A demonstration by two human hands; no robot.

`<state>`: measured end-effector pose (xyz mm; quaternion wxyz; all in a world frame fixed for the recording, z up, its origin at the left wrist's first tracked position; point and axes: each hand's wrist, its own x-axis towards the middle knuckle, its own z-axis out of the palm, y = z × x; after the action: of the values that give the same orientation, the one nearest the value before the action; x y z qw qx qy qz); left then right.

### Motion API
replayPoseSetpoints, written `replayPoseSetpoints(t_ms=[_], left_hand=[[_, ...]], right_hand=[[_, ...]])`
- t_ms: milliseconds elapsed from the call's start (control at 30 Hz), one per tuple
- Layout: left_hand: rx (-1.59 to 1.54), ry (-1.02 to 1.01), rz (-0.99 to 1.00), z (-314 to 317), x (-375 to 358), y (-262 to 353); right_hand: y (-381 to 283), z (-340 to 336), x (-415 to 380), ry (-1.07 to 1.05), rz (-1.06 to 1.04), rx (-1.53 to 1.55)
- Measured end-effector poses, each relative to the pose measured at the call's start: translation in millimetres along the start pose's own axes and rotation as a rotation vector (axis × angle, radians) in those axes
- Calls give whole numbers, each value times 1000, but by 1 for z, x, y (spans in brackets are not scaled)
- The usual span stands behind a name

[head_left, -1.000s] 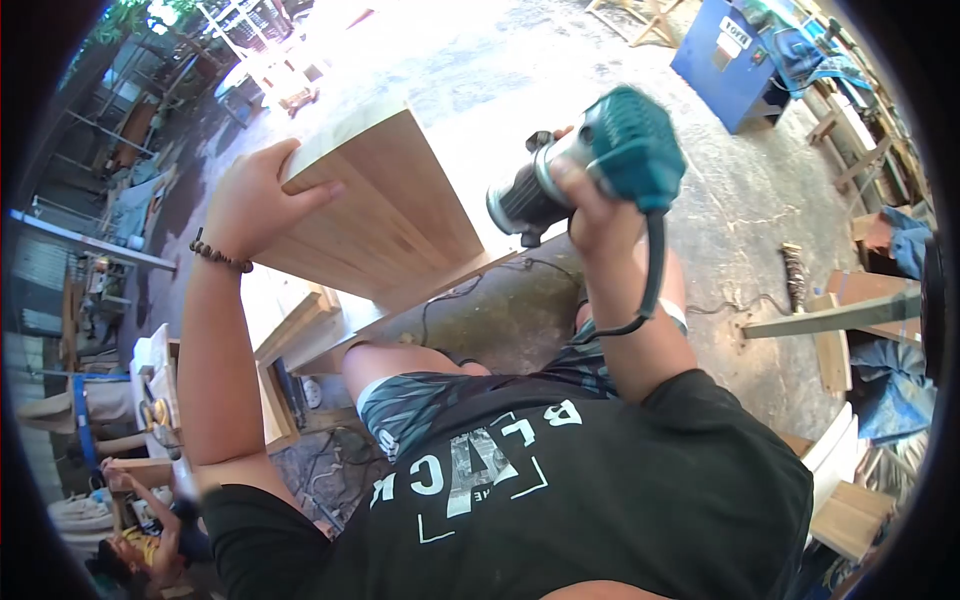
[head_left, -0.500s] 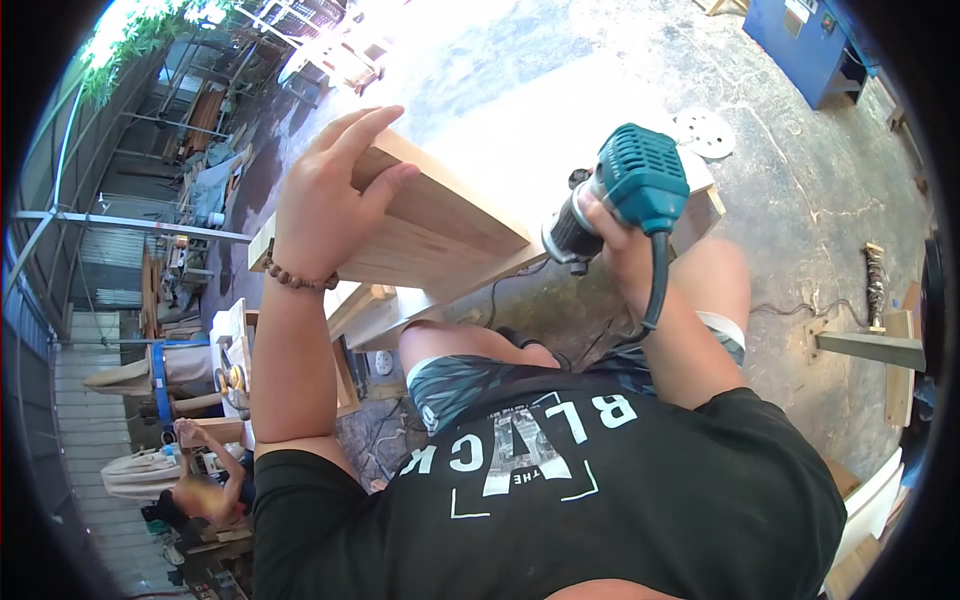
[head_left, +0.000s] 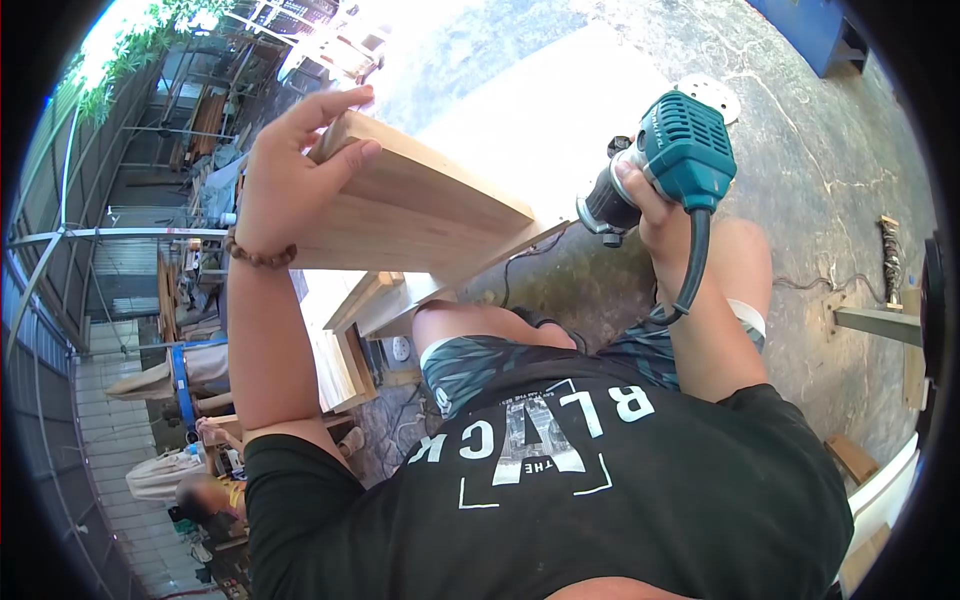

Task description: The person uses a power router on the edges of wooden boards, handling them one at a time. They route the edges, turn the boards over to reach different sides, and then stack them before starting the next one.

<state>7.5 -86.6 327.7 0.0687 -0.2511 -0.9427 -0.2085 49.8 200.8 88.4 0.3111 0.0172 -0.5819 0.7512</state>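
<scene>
My left hand (head_left: 295,170) grips the upper left corner of a light wooden board (head_left: 420,215), with the thumb on the near face and the fingers over the far side. The board stands tilted on a pale work surface (head_left: 560,110) that is washed out by glare. In my right hand (head_left: 650,205) is a teal and black power tool (head_left: 685,150), wrapped by the fingers around its lower body. Its round base faces left, just off the right end of the board, apart from it. A black cable (head_left: 697,265) hangs from the tool past my forearm.
A white perforated disc (head_left: 710,97) lies beyond the tool. At the upper right is a blue cabinet (head_left: 805,30). Wooden pieces (head_left: 345,350) sit below the board. Another person (head_left: 212,495) is at the lower left. A wooden beam (head_left: 880,325) juts in at the right.
The tool in my right hand has moved right and slightly up, farther from the board. My left hand and the board's held corner appear farther left, and the whole view has shifted somewhat.
</scene>
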Motion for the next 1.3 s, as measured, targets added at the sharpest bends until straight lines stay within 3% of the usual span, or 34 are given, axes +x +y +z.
replayPoseSetpoints(t_ms=[167,267,367,567,767,867,1067,1100,1200,1233,1300], left_hand=[[-196,-68,-9,0,12,-9],[144,-243,-136,-12,15,-12],[-100,-111,-23,-1,15,-16],[-125,1,-91,0,12,-31],[274,203,-122,8,6,10],[482,395,263,17,5,-5],[742,464,622,22,-1,6],[734,451,631,30,-2,13],[767,78,615,75,1,46],[935,-27,608,95,0,37],[1261,-464,438,139,2,24]], right_hand=[[3,-1,-3,-24,-6,-35],[2,-3,-2,-57,-25,-48],[2,-2,-3,-32,-20,-98],[8,-3,-3,-43,-4,-65],[10,-1,-4,-52,-11,-92],[-6,-1,-2,-74,-66,-192],[-4,-3,-3,-88,-103,-231],[-1,-3,-4,-86,-133,-253],[-7,0,-3,-95,-32,-201],[-5,0,-1,-85,-107,-256],[-7,1,-7,-118,52,-207]])
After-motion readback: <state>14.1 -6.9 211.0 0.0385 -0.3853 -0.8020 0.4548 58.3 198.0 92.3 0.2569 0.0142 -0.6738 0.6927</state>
